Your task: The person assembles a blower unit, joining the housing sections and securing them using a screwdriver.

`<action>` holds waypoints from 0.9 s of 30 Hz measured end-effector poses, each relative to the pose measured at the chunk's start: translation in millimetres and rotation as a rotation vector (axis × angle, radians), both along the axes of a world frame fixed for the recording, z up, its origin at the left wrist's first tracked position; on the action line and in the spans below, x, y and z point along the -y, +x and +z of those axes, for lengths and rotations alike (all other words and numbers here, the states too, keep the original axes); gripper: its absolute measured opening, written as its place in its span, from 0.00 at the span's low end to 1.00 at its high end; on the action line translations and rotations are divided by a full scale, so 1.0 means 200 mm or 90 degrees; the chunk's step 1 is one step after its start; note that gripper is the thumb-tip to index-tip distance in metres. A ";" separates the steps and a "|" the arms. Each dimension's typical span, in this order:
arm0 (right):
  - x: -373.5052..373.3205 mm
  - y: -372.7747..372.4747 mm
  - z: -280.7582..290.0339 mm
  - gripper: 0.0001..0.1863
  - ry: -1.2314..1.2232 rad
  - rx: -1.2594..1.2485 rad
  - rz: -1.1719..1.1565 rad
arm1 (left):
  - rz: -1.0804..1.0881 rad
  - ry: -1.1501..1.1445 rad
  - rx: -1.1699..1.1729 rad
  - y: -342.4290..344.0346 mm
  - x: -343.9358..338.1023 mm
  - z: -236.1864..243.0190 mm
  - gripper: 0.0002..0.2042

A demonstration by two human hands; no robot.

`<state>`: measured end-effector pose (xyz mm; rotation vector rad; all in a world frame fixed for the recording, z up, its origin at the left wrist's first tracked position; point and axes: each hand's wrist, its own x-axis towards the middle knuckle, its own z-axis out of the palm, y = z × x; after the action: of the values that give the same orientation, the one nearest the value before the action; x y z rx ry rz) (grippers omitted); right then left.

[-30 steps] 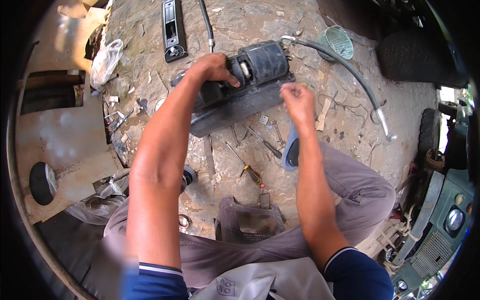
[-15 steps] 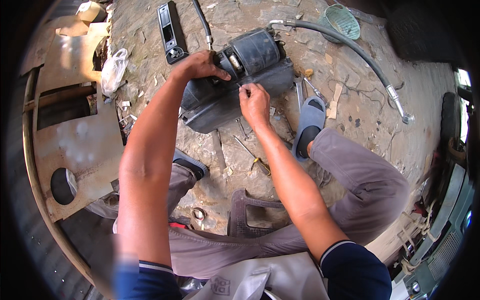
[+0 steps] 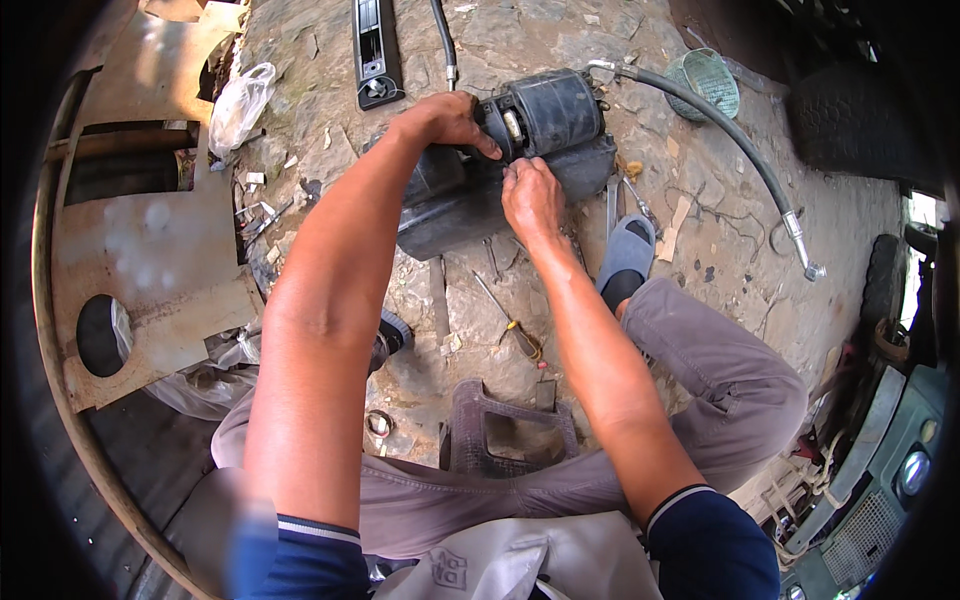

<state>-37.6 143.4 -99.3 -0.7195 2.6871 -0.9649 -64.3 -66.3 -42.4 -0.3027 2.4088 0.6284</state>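
A black motor unit (image 3: 562, 112), with a rounded cylinder on top of a dark tank (image 3: 440, 222), lies on the rough ground in front of me. My left hand (image 3: 447, 120) is wrapped over its left part, thumb stretched toward the middle; the other fingertips are mostly hidden. Against the middle of the unit, just right of that thumb, my right hand (image 3: 535, 197) is closed in a pinch. Whatever lies between its fingertips is too small to make out. From the far right end of the unit a thick black hose (image 3: 738, 130) with metal fittings curves away.
Near the unit lie a yellow-handled screwdriver (image 3: 517, 333) and a wrench (image 3: 611, 208). Beyond are a long black part (image 3: 375, 50), a second hose (image 3: 443, 35) and a green basket (image 3: 712, 85). A cut-out board (image 3: 165, 265) stands left; a dark plastic stool (image 3: 465, 440) is between my legs.
The whole scene has shifted rightward in view. My left hand still holds the unit, while my right hand's fingers have curled in closer to its middle.
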 end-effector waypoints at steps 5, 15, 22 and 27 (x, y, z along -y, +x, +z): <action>0.02 -0.01 0.04 0.08 0.065 -0.002 0.013 | 0.006 0.003 -0.010 0.00 0.00 -0.02 0.45; 0.04 0.01 0.02 0.08 0.079 -0.019 -0.022 | 0.011 0.004 -0.013 0.00 0.00 -0.07 0.45; 0.04 0.01 0.00 0.11 0.104 -0.010 -0.033 | -0.001 -0.014 -0.008 0.00 0.01 -0.09 0.45; 0.01 0.02 0.02 0.14 0.083 0.009 -0.024 | -0.004 -0.017 0.018 -0.01 0.00 -0.07 0.45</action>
<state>-33.7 141.1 -94.4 -0.6357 2.7301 -0.7905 -66.7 -65.4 -56.4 -0.3133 2.3916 0.5865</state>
